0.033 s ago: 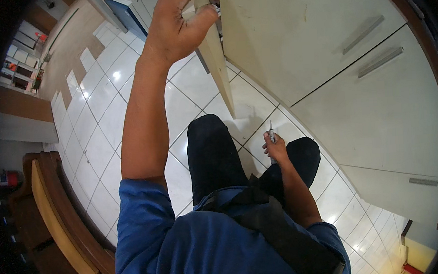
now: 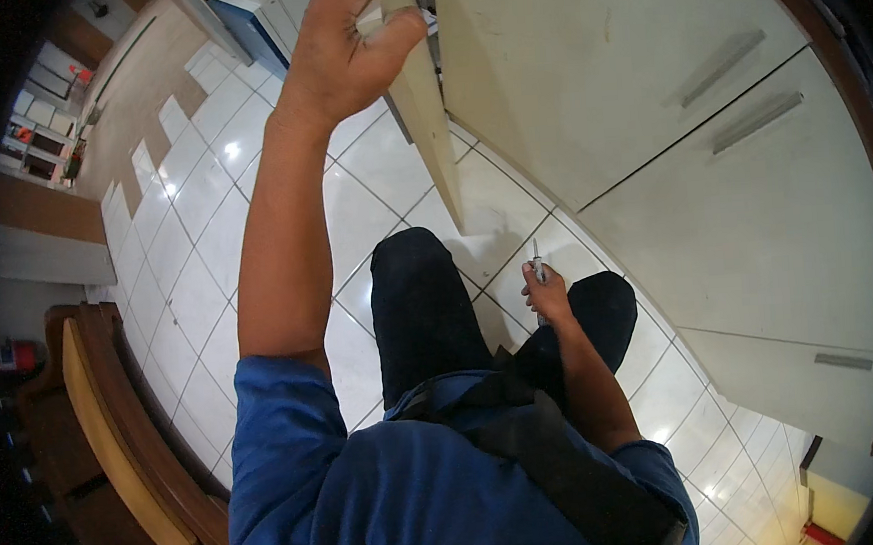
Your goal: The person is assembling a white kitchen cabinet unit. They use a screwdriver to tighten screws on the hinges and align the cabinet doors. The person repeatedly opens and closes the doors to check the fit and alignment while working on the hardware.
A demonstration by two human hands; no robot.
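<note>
Cream cabinet door: probably stiff, moderately heavy; hold by its edge, where my left hand wraps. My right hand encloses a screwdriver.

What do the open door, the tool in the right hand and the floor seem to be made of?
Open door: probably painted or laminated board, given its flat cream face and straight edge.
Tool: its thin grey shaft looks like metal; the partly hidden handle may be plastic.
Floor: likely glazed ceramic tile, from the glossy white squares and bright reflections.
</note>
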